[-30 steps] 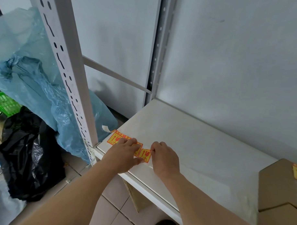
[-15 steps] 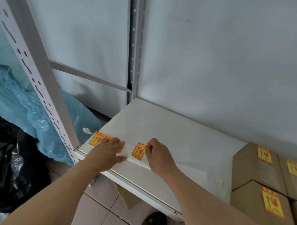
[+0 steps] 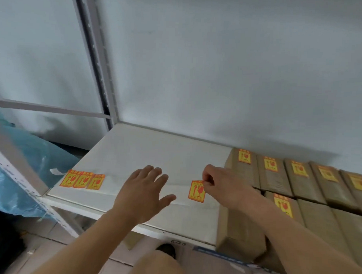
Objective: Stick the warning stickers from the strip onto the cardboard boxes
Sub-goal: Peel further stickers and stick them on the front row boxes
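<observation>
A strip of three orange-and-yellow warning stickers (image 3: pixel 82 180) lies at the left front corner of the white shelf (image 3: pixel 155 148). My right hand (image 3: pixel 219 183) pinches the top corner of a single peeled sticker (image 3: pixel 196 191), which hangs just left of the cardboard boxes (image 3: pixel 240 225). My left hand (image 3: pixel 145 189) hovers open above the shelf, between the strip and the held sticker, fingers spread. Several boxes in the back row carry stickers (image 3: pixel 244 156); one front box has a sticker (image 3: pixel 283 205).
The boxes fill the right part of the shelf in two rows. A grey perforated upright (image 3: pixel 17 168) stands at the left front corner, another (image 3: pixel 96 58) at the back. Blue plastic sheeting (image 3: pixel 32 152) lies left of the shelf. A grey wall is behind.
My right hand carried the peeled sticker rightward, away from the strip toward the boxes. My left hand lifted off the strip and opened. The view swung right, revealing more boxes.
</observation>
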